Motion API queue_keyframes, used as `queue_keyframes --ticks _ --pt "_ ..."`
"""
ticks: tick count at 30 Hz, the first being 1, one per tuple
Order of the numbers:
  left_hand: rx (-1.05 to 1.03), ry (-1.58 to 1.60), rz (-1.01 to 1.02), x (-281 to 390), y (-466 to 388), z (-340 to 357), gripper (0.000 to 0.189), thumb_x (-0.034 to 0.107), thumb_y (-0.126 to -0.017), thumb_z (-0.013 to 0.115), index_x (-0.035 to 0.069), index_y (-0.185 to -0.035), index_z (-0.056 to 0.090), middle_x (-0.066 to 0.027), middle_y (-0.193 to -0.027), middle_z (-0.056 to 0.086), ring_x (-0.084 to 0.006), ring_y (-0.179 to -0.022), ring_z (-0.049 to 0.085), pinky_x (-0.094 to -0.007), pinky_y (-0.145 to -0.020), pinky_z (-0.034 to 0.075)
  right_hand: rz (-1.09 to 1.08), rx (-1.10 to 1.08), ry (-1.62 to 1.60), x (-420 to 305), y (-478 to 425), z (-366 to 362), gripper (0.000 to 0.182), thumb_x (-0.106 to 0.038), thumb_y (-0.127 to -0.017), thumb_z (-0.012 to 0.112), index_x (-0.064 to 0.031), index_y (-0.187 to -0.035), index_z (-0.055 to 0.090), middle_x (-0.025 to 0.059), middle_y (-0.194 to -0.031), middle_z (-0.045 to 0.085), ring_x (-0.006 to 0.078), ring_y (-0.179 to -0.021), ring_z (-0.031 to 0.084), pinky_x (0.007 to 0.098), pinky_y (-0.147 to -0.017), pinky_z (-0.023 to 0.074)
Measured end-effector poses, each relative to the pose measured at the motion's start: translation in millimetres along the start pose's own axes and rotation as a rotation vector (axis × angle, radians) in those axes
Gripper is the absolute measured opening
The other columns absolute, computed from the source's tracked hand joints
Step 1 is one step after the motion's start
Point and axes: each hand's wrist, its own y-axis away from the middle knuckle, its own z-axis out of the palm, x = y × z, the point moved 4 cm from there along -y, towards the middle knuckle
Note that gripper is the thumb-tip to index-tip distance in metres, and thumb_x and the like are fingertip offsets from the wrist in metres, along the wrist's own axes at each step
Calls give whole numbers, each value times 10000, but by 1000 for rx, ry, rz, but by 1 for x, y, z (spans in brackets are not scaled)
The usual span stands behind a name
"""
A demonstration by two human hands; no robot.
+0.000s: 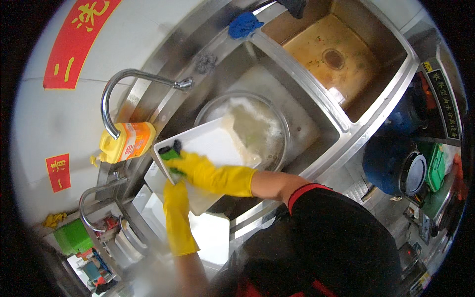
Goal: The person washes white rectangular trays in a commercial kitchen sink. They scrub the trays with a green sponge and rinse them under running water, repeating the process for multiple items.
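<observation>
A white plastic tub (207, 144) is tilted over the sink, its far end dipping into a round metal basin (285, 143) of cloudy, sudsy water (256, 126). My left hand (175, 198), in a yellow rubber glove, grips the near rim of the tub. Inside the tub, at its left end, my right hand (195, 170), gloved the same way, presses a green scouring pad (170, 155) against the wall. Something dark (175, 146) shows beside the pad; I cannot tell what it is. Both gloves partly cover the pad and the rim.
More white tubs (211, 234) stand below the held one. A curved faucet (141, 72) and a yellow detergent jug (128, 143) are by the wall. Steel wool (205, 62) and a blue cloth (245, 25) lie on the ledge. A divider (308, 81) borders a brown-stained sink (356, 81).
</observation>
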Motion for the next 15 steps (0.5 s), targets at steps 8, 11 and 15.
queue_keyframes --ticks 8,11,15 --pt "221 -84 13 -40 29 -18 413 171 -879 532 -14 -1248 533 -193 -1071 638 -326 -936 631 -399 -826 499 -11 313 804 82 -25 -80 299 -131 -890 539 -81 -1185 556 210 -1111 599 359 -1019 600 433 -892 474" --pt "397 -341 99 -12 43 -9 350 209 -918 523 1 -1199 550 -228 -1012 655 -371 -891 648 -419 -789 506 -244 402 870 64 -2 -59 413 -151 -897 552 -54 -1291 475 258 -1218 534 368 -1124 548 412 -949 444" --pt "576 -419 275 -20 45 7 335 181 -921 550 57 -1232 546 -227 -952 654 -420 -865 635 -443 -755 509 79 29 515 -2 60 -12 510 -185 -863 614 -41 -1323 448 278 -1288 490 414 -1185 500 419 -972 435"
